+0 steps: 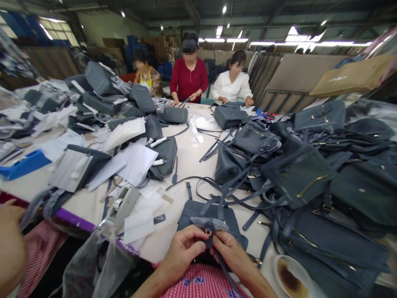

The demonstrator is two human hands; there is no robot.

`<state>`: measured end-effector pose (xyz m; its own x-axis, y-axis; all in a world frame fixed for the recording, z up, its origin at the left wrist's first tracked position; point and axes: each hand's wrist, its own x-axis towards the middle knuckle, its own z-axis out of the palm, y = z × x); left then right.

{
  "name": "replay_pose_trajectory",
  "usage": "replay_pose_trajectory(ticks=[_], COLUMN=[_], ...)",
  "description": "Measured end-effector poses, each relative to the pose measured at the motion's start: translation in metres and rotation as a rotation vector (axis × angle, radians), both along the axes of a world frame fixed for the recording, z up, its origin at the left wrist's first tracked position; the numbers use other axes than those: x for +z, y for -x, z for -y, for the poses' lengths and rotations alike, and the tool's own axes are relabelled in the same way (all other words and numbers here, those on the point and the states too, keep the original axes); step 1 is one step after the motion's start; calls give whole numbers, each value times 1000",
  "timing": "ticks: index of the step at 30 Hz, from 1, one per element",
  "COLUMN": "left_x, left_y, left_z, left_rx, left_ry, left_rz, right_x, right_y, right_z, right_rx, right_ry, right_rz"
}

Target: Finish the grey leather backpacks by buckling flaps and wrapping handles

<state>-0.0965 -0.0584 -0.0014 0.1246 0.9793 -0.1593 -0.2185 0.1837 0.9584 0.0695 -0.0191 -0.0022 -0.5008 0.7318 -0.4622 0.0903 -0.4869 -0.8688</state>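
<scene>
Close in front of me, my left hand (187,247) pinches a dark blue strap (225,269) next to its small gold-coloured buckle (208,231). My right hand (232,250) grips the same strap from the other side, fingers closed, and its tail hangs down over my checked apron. Just beyond both hands a dark blue bag (190,213) lies on the white table (194,155). Clear plastic film (221,224) sits between the bag and the buckle. Fingertips partly hide the strap where it meets the buckle.
Dark blue bags (297,169) are heaped on the right, with a stained white bowl (291,275) near me. Papers (139,163), more bags and a grey device (122,209) lie leftward. A co-worker's arm (12,244) shows at the left edge; three people work across the table.
</scene>
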Motion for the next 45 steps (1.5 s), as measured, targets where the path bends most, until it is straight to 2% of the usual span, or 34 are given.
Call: replay_pose_trajectory(ticks=[3, 5, 10, 17, 23, 27, 33, 37, 41, 45], left_x=[-2, -1, 3, 2, -4, -2, 9, 12, 4, -8], left_y=[-6, -8, -2, -1, -11, -13, -11, -14, -19, -22], left_z=[-7, -11, -16, -6, -11, -14, -17, -18, -18, -14], left_rx=[76, 119, 65, 74, 22, 28, -72, -133, -90, -41], left_ry=[155, 189, 263, 342, 355, 353, 358, 248, 118, 174], left_rz=[158, 204, 180, -80, -126, -67, -12, -5, -40, -20], right_x=[10, 15, 13, 3, -6, -2, 12, 11, 9, 9], right_y=[-5, -7, -3, 4, 4, 0, -8, -8, -9, -11], right_z=[-1, 0, -4, -12, -15, -14, -11, -11, -12, -11], right_rx=[133, 150, -26, -214, -196, -171, -68, -120, -159, -91], right_ry=[-33, -67, -137, -85, -121, -131, 119, 237, 157, 48], right_rz=[-25, -17, -41, -129, -100, -106, -254, -335, -285, -242])
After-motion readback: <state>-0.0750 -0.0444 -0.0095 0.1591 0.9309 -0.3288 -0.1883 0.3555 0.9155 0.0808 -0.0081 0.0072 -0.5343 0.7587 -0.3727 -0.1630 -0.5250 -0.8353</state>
